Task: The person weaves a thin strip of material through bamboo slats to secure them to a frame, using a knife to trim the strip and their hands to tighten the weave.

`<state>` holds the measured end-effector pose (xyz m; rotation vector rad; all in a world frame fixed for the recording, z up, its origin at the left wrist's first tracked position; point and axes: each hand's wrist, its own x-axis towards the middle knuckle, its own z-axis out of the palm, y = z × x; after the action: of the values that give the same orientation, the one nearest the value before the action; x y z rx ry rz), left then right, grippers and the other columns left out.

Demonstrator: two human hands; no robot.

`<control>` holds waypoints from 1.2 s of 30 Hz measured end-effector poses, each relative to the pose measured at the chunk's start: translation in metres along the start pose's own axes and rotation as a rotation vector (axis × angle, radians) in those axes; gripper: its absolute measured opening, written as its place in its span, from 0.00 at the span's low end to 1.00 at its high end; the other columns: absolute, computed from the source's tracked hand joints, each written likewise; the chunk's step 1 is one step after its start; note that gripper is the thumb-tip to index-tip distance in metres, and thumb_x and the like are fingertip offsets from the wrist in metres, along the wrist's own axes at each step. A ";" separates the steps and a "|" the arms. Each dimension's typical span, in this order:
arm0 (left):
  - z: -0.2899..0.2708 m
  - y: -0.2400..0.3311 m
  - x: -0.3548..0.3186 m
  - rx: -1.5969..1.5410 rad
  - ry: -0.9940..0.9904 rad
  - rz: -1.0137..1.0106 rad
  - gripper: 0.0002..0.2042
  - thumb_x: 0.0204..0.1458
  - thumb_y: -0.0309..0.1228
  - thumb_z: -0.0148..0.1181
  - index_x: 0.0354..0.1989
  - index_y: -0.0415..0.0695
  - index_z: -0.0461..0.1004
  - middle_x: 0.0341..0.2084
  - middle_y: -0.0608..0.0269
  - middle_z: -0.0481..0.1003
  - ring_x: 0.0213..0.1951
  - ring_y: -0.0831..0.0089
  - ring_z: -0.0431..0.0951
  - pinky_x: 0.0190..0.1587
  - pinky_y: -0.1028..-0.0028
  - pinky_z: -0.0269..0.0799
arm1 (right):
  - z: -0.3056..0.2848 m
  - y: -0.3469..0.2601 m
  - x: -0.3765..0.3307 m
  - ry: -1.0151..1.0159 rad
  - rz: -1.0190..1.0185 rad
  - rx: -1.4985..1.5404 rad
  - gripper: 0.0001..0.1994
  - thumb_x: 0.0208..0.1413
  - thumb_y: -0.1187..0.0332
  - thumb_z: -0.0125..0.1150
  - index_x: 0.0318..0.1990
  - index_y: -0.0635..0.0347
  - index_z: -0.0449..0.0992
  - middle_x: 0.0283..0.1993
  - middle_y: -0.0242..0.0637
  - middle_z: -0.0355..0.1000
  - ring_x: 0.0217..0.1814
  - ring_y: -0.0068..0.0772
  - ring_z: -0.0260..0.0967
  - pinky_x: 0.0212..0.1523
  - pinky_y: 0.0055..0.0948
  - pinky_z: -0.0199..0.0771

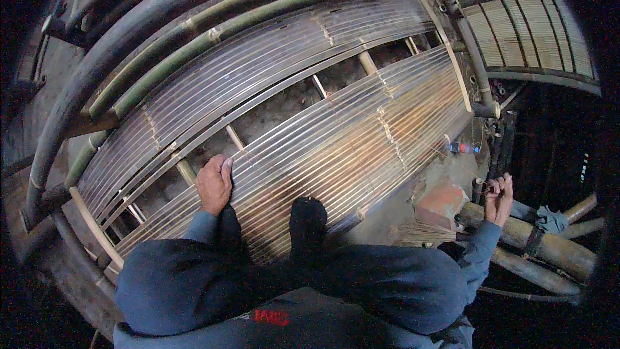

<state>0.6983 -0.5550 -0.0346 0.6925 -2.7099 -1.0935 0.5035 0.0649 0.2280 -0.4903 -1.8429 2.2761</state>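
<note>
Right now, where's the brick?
In the head view, the reddish brick lies low on the right, just past the end of the bamboo mat, left of the right hand.

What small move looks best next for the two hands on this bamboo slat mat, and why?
Probably draw the thread taut with the right hand: that hand pinches it off the mat's right end, while the left hand presses flat on the slats, steadying them.
</note>
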 end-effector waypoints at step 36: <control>-0.078 -0.052 0.046 0.213 0.036 0.502 0.13 0.50 0.23 0.56 0.45 0.39 0.69 0.36 0.49 0.77 0.38 0.53 0.82 0.34 0.61 0.79 | -0.053 0.132 0.065 0.160 0.373 -0.746 0.10 0.64 0.57 0.61 0.37 0.51 0.74 0.19 0.20 0.57 0.16 0.16 0.52 0.16 0.23 0.45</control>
<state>0.6997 -0.6578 -0.0156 0.0352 -2.7628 -0.6719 0.4715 0.1063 0.0805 -1.1602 -2.6458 1.5632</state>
